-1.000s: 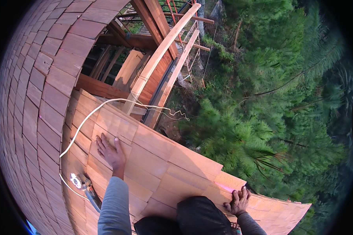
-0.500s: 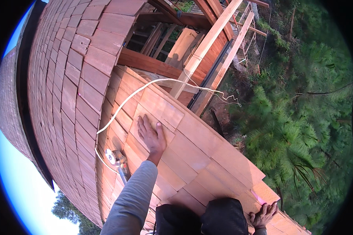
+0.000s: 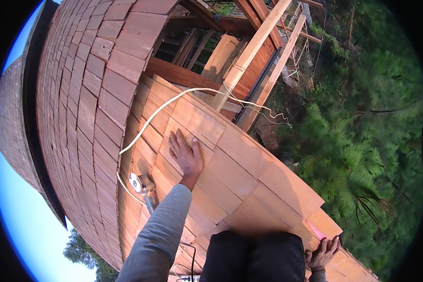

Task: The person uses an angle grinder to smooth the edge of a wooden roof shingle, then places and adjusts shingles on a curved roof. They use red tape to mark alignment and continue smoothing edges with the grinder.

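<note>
A person's left hand (image 3: 187, 155) lies flat, fingers spread and pointing toward twelve o'clock, pressing on a loose wooden shingle (image 3: 189, 136) that sits on the sloped shingled roof (image 3: 249, 188). The right hand (image 3: 322, 253), at four o'clock from the left and well apart from it, curls its fingers over the roof's lower edge. An angle grinder (image 3: 141, 184) rests on the roof at eight o'clock from the left hand, nearby. A white cord (image 3: 174, 99) arcs across the shingles above. A curved shingled wall (image 3: 80, 94) rises at nine o'clock, and pine trees (image 3: 362, 141) stand at three o'clock.
</note>
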A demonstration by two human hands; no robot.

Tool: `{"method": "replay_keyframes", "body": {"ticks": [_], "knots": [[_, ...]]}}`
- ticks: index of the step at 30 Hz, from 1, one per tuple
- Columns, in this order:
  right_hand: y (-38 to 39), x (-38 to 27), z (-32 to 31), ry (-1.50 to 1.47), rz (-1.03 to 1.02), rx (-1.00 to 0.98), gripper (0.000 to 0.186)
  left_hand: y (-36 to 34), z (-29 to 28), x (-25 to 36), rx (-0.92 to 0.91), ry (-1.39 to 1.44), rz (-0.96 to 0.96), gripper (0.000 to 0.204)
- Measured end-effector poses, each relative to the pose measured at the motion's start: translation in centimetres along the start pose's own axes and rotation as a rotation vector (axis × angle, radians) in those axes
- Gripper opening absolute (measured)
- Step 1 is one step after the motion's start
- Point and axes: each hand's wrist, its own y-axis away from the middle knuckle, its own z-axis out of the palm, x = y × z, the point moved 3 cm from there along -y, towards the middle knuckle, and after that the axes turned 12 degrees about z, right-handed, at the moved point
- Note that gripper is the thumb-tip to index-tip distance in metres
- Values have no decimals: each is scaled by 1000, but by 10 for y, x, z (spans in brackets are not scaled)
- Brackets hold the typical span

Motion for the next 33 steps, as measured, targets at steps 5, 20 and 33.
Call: {"method": "replay_keyframes", "body": {"ticks": [5, 20, 33], "knots": [[14, 16, 18, 110, 27, 95, 63, 2, 0, 1, 24, 25, 19, 73], [-20, 43, 14, 153, -31, 92, 53, -49, -118, -93, 259, -293, 413, 48], [-10, -2, -10, 135, 215, -231, 75, 112, -289, -31, -162, -244, 611, 36]]}}
